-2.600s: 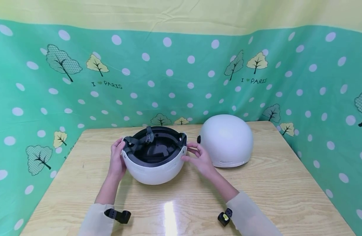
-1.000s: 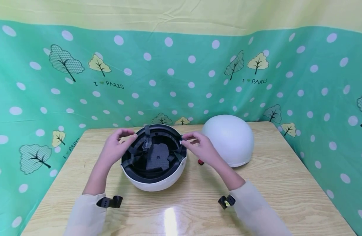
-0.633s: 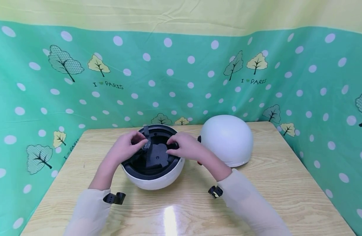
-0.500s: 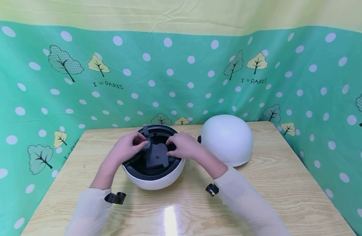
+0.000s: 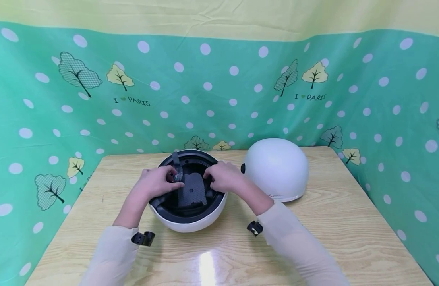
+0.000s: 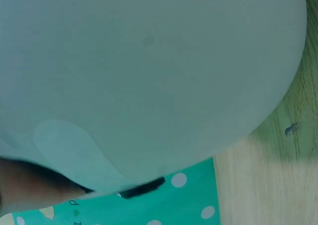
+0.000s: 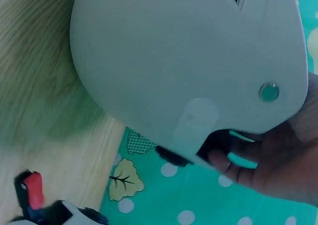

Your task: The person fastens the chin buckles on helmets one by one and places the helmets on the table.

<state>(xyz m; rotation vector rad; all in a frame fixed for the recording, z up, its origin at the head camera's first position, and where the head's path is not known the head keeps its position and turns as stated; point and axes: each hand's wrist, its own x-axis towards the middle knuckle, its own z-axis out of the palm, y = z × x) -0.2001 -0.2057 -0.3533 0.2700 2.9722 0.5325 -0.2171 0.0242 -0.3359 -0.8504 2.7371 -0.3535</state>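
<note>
A white helmet (image 5: 188,227) lies upside down on the table, its black padded inside facing up. A dark strap with a clear buckle (image 5: 177,173) hangs down inside its far left part. My left hand (image 5: 156,182) reaches over the left rim, fingers bent beside that buckle, thumb apart over the lining; I cannot tell whether it grips the strap. My right hand (image 5: 224,177) curls its fingers over the right rim into the helmet. In the right wrist view, bent fingertips (image 7: 218,159) sit at the black-lined cutout below the round rivet (image 7: 269,92).
A second white helmet (image 5: 276,169) stands dome up to the right, close behind my right hand. Its red buckle end (image 7: 35,190) shows in the right wrist view. The wooden table (image 5: 330,234) ends at a green dotted cloth (image 5: 205,99) behind and to the sides.
The helmet has tipped so its opening faces up more. Both hands have moved from its outer sides over the rim and inside. The left thumb has lowered away from the fingers.
</note>
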